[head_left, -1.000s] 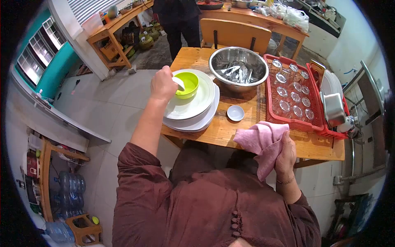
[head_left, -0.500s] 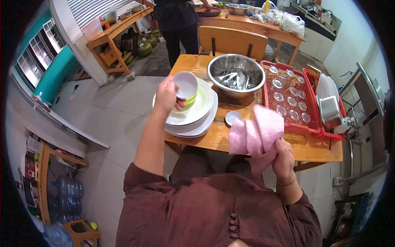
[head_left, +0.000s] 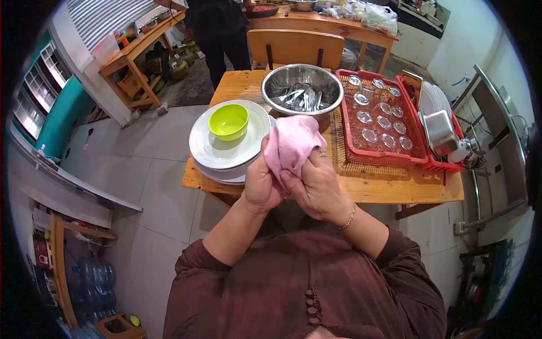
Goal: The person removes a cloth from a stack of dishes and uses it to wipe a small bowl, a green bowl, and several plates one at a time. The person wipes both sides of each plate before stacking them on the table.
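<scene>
Head view: pink cloth, centre of frame, bunched in both hands. Left hand cupped round its side, fingertips hidden; right hand pinching folds, thumb against curled fingers. Contents of folds: cannot tell. Likely hazard: a sideways knock from the left hand, jarring plates and tipping the green bowl on top. Steel bowl, top centre: cutlery. Red basket, upper right: glasses.
</scene>
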`<state>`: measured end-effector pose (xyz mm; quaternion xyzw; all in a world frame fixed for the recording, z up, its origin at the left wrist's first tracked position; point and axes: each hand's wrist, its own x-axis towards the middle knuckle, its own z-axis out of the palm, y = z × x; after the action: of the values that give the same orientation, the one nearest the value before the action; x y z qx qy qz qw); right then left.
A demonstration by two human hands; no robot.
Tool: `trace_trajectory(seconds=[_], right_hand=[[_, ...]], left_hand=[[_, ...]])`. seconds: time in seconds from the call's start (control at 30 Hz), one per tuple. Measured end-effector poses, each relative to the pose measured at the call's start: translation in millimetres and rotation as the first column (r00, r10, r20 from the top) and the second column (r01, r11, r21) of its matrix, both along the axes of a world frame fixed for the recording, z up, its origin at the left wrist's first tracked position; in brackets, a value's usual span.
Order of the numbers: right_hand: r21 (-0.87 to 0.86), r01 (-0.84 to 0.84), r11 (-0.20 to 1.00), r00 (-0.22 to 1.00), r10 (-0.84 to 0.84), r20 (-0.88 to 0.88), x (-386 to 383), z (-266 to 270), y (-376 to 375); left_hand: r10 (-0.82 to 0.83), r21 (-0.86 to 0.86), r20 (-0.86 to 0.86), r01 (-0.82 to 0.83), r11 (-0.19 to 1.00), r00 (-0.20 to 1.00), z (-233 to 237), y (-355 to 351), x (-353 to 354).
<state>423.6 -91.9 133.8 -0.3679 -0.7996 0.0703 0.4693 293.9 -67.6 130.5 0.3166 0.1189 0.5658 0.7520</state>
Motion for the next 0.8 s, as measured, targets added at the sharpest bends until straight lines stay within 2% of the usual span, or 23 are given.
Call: trace_trajectory(seconds=[0.03,0.07,0.1,0.13,0.17,0.2,0.23,0.3,0.33,0.4,0.43,0.47,0.5,0.57,0.6,0.63,0.67,0.7,0.77,0.8], right_hand=[[-0.002,-0.018,1.000,1.000,0.018,-0.004,-5.1,0.0,1.0],[-0.003,-0.037,0.999,0.999,0.037,-0.007,-9.2,0.4,2.4],[-0.004,-0.055,0.998,0.998,0.055,-0.012,-11.4,0.0,2.8],[-0.025,-0.054,0.998,0.993,0.056,0.100,-9.8,-5.1,0.0],[0.034,-0.055,0.998,0.991,0.050,0.120,-9.8,-4.9,-3.4],[0.094,-0.058,0.994,0.989,0.044,0.144,-9.9,-2.6,-5.9],[0.151,-0.065,0.986,0.985,0.039,0.168,-9.7,-0.5,-7.4],[0.145,-0.044,0.988,0.982,0.016,0.188,-1.1,-0.4,-1.2],[0.154,-0.029,0.988,0.985,0.002,0.172,0.9,-4.0,3.2],[0.134,0.064,0.989,0.984,-0.085,0.154,0.8,-1.5,-0.8],[0.137,0.041,0.990,0.991,-0.059,0.123,2.6,-1.0,-0.3],[0.142,0.020,0.990,0.996,-0.033,0.089,4.5,-0.5,1.5],[0.149,-0.002,0.989,0.999,-0.006,0.054,6.6,-0.3,3.2],[-0.172,0.030,0.985,0.938,-0.087,-0.337,14.3,-9.8,8.0],[-0.358,-0.181,0.916,0.809,-0.068,-0.583,16.2,2.8,6.7],[-0.453,-0.421,0.786,0.616,-0.119,-0.779,18.6,17.8,5.8],[-0.440,-0.521,0.731,0.606,-0.047,-0.794,27.8,21.0,6.5],[-0.443,-0.559,0.701,0.577,-0.055,-0.815,29.8,20.7,7.6],[-0.439,-0.631,0.639,0.519,-0.072,-0.852,34.8,18.2,9.8],[-0.473,-0.639,0.606,0.486,-0.159,-0.860,36.4,13.2,12.0]], left_hand=[[0.036,0.009,0.042,-0.037,0.999,0.998,-1.9,-1.4,1.1],[0.090,0.030,0.002,-0.090,0.995,0.996,-5.4,1.1,-1.0],[0.065,0.035,0.059,-0.067,0.997,0.996,-8.4,3.4,-7.5],[0.038,0.041,0.114,-0.043,0.998,0.993,-10.6,5.9,-16.2],[0.009,0.050,0.170,-0.018,0.999,0.985,-10.7,8.4,-20.4],[-0.021,0.153,0.132,0.001,0.988,0.991,-1.0,7.5,-19.0],[-0.015,0.111,0.070,0.007,0.994,0.997,0.5,7.5,-17.8],[-0.012,0.012,-0.053,0.013,1.000,0.999,-2.0,3.7,-11.9],[0.042,-0.054,-0.128,-0.050,0.997,0.991,-6.0,3.4,-4.5],[0.002,0.067,-0.200,0.012,0.998,0.980,4.3,-2.8,-2.4],[-0.012,0.126,-0.239,0.044,0.991,0.971,8.0,-5.6,-2.8],[-0.049,0.130,-0.367,0.104,0.986,0.929,-1.7,-1.5,-11.4],[-0.019,0.138,-0.429,0.086,0.987,0.903,-1.4,-2.7,-10.0],[0.044,0.158,-0.542,0.050,0.986,0.839,-1.1,-5.2,-5.0],[-0.107,0.054,-0.640,0.183,0.982,0.761,-14.4,4.3,-23.0],[0.002,0.122,-0.649,0.101,0.987,0.761,-20.0,6.3,-22.8],[0.110,0.191,-0.651,0.022,0.981,0.751,-24.0,6.9,-22.1],[0.213,0.256,-0.646,-0.054,0.965,0.733,-26.2,5.8,-21.4],[0.258,0.336,-0.661,-0.029,0.942,0.704,-27.4,1.1,-21.7],[0.261,0.365,-0.662,-0.002,0.931,0.703,-29.0,-5.5,-19.2]])
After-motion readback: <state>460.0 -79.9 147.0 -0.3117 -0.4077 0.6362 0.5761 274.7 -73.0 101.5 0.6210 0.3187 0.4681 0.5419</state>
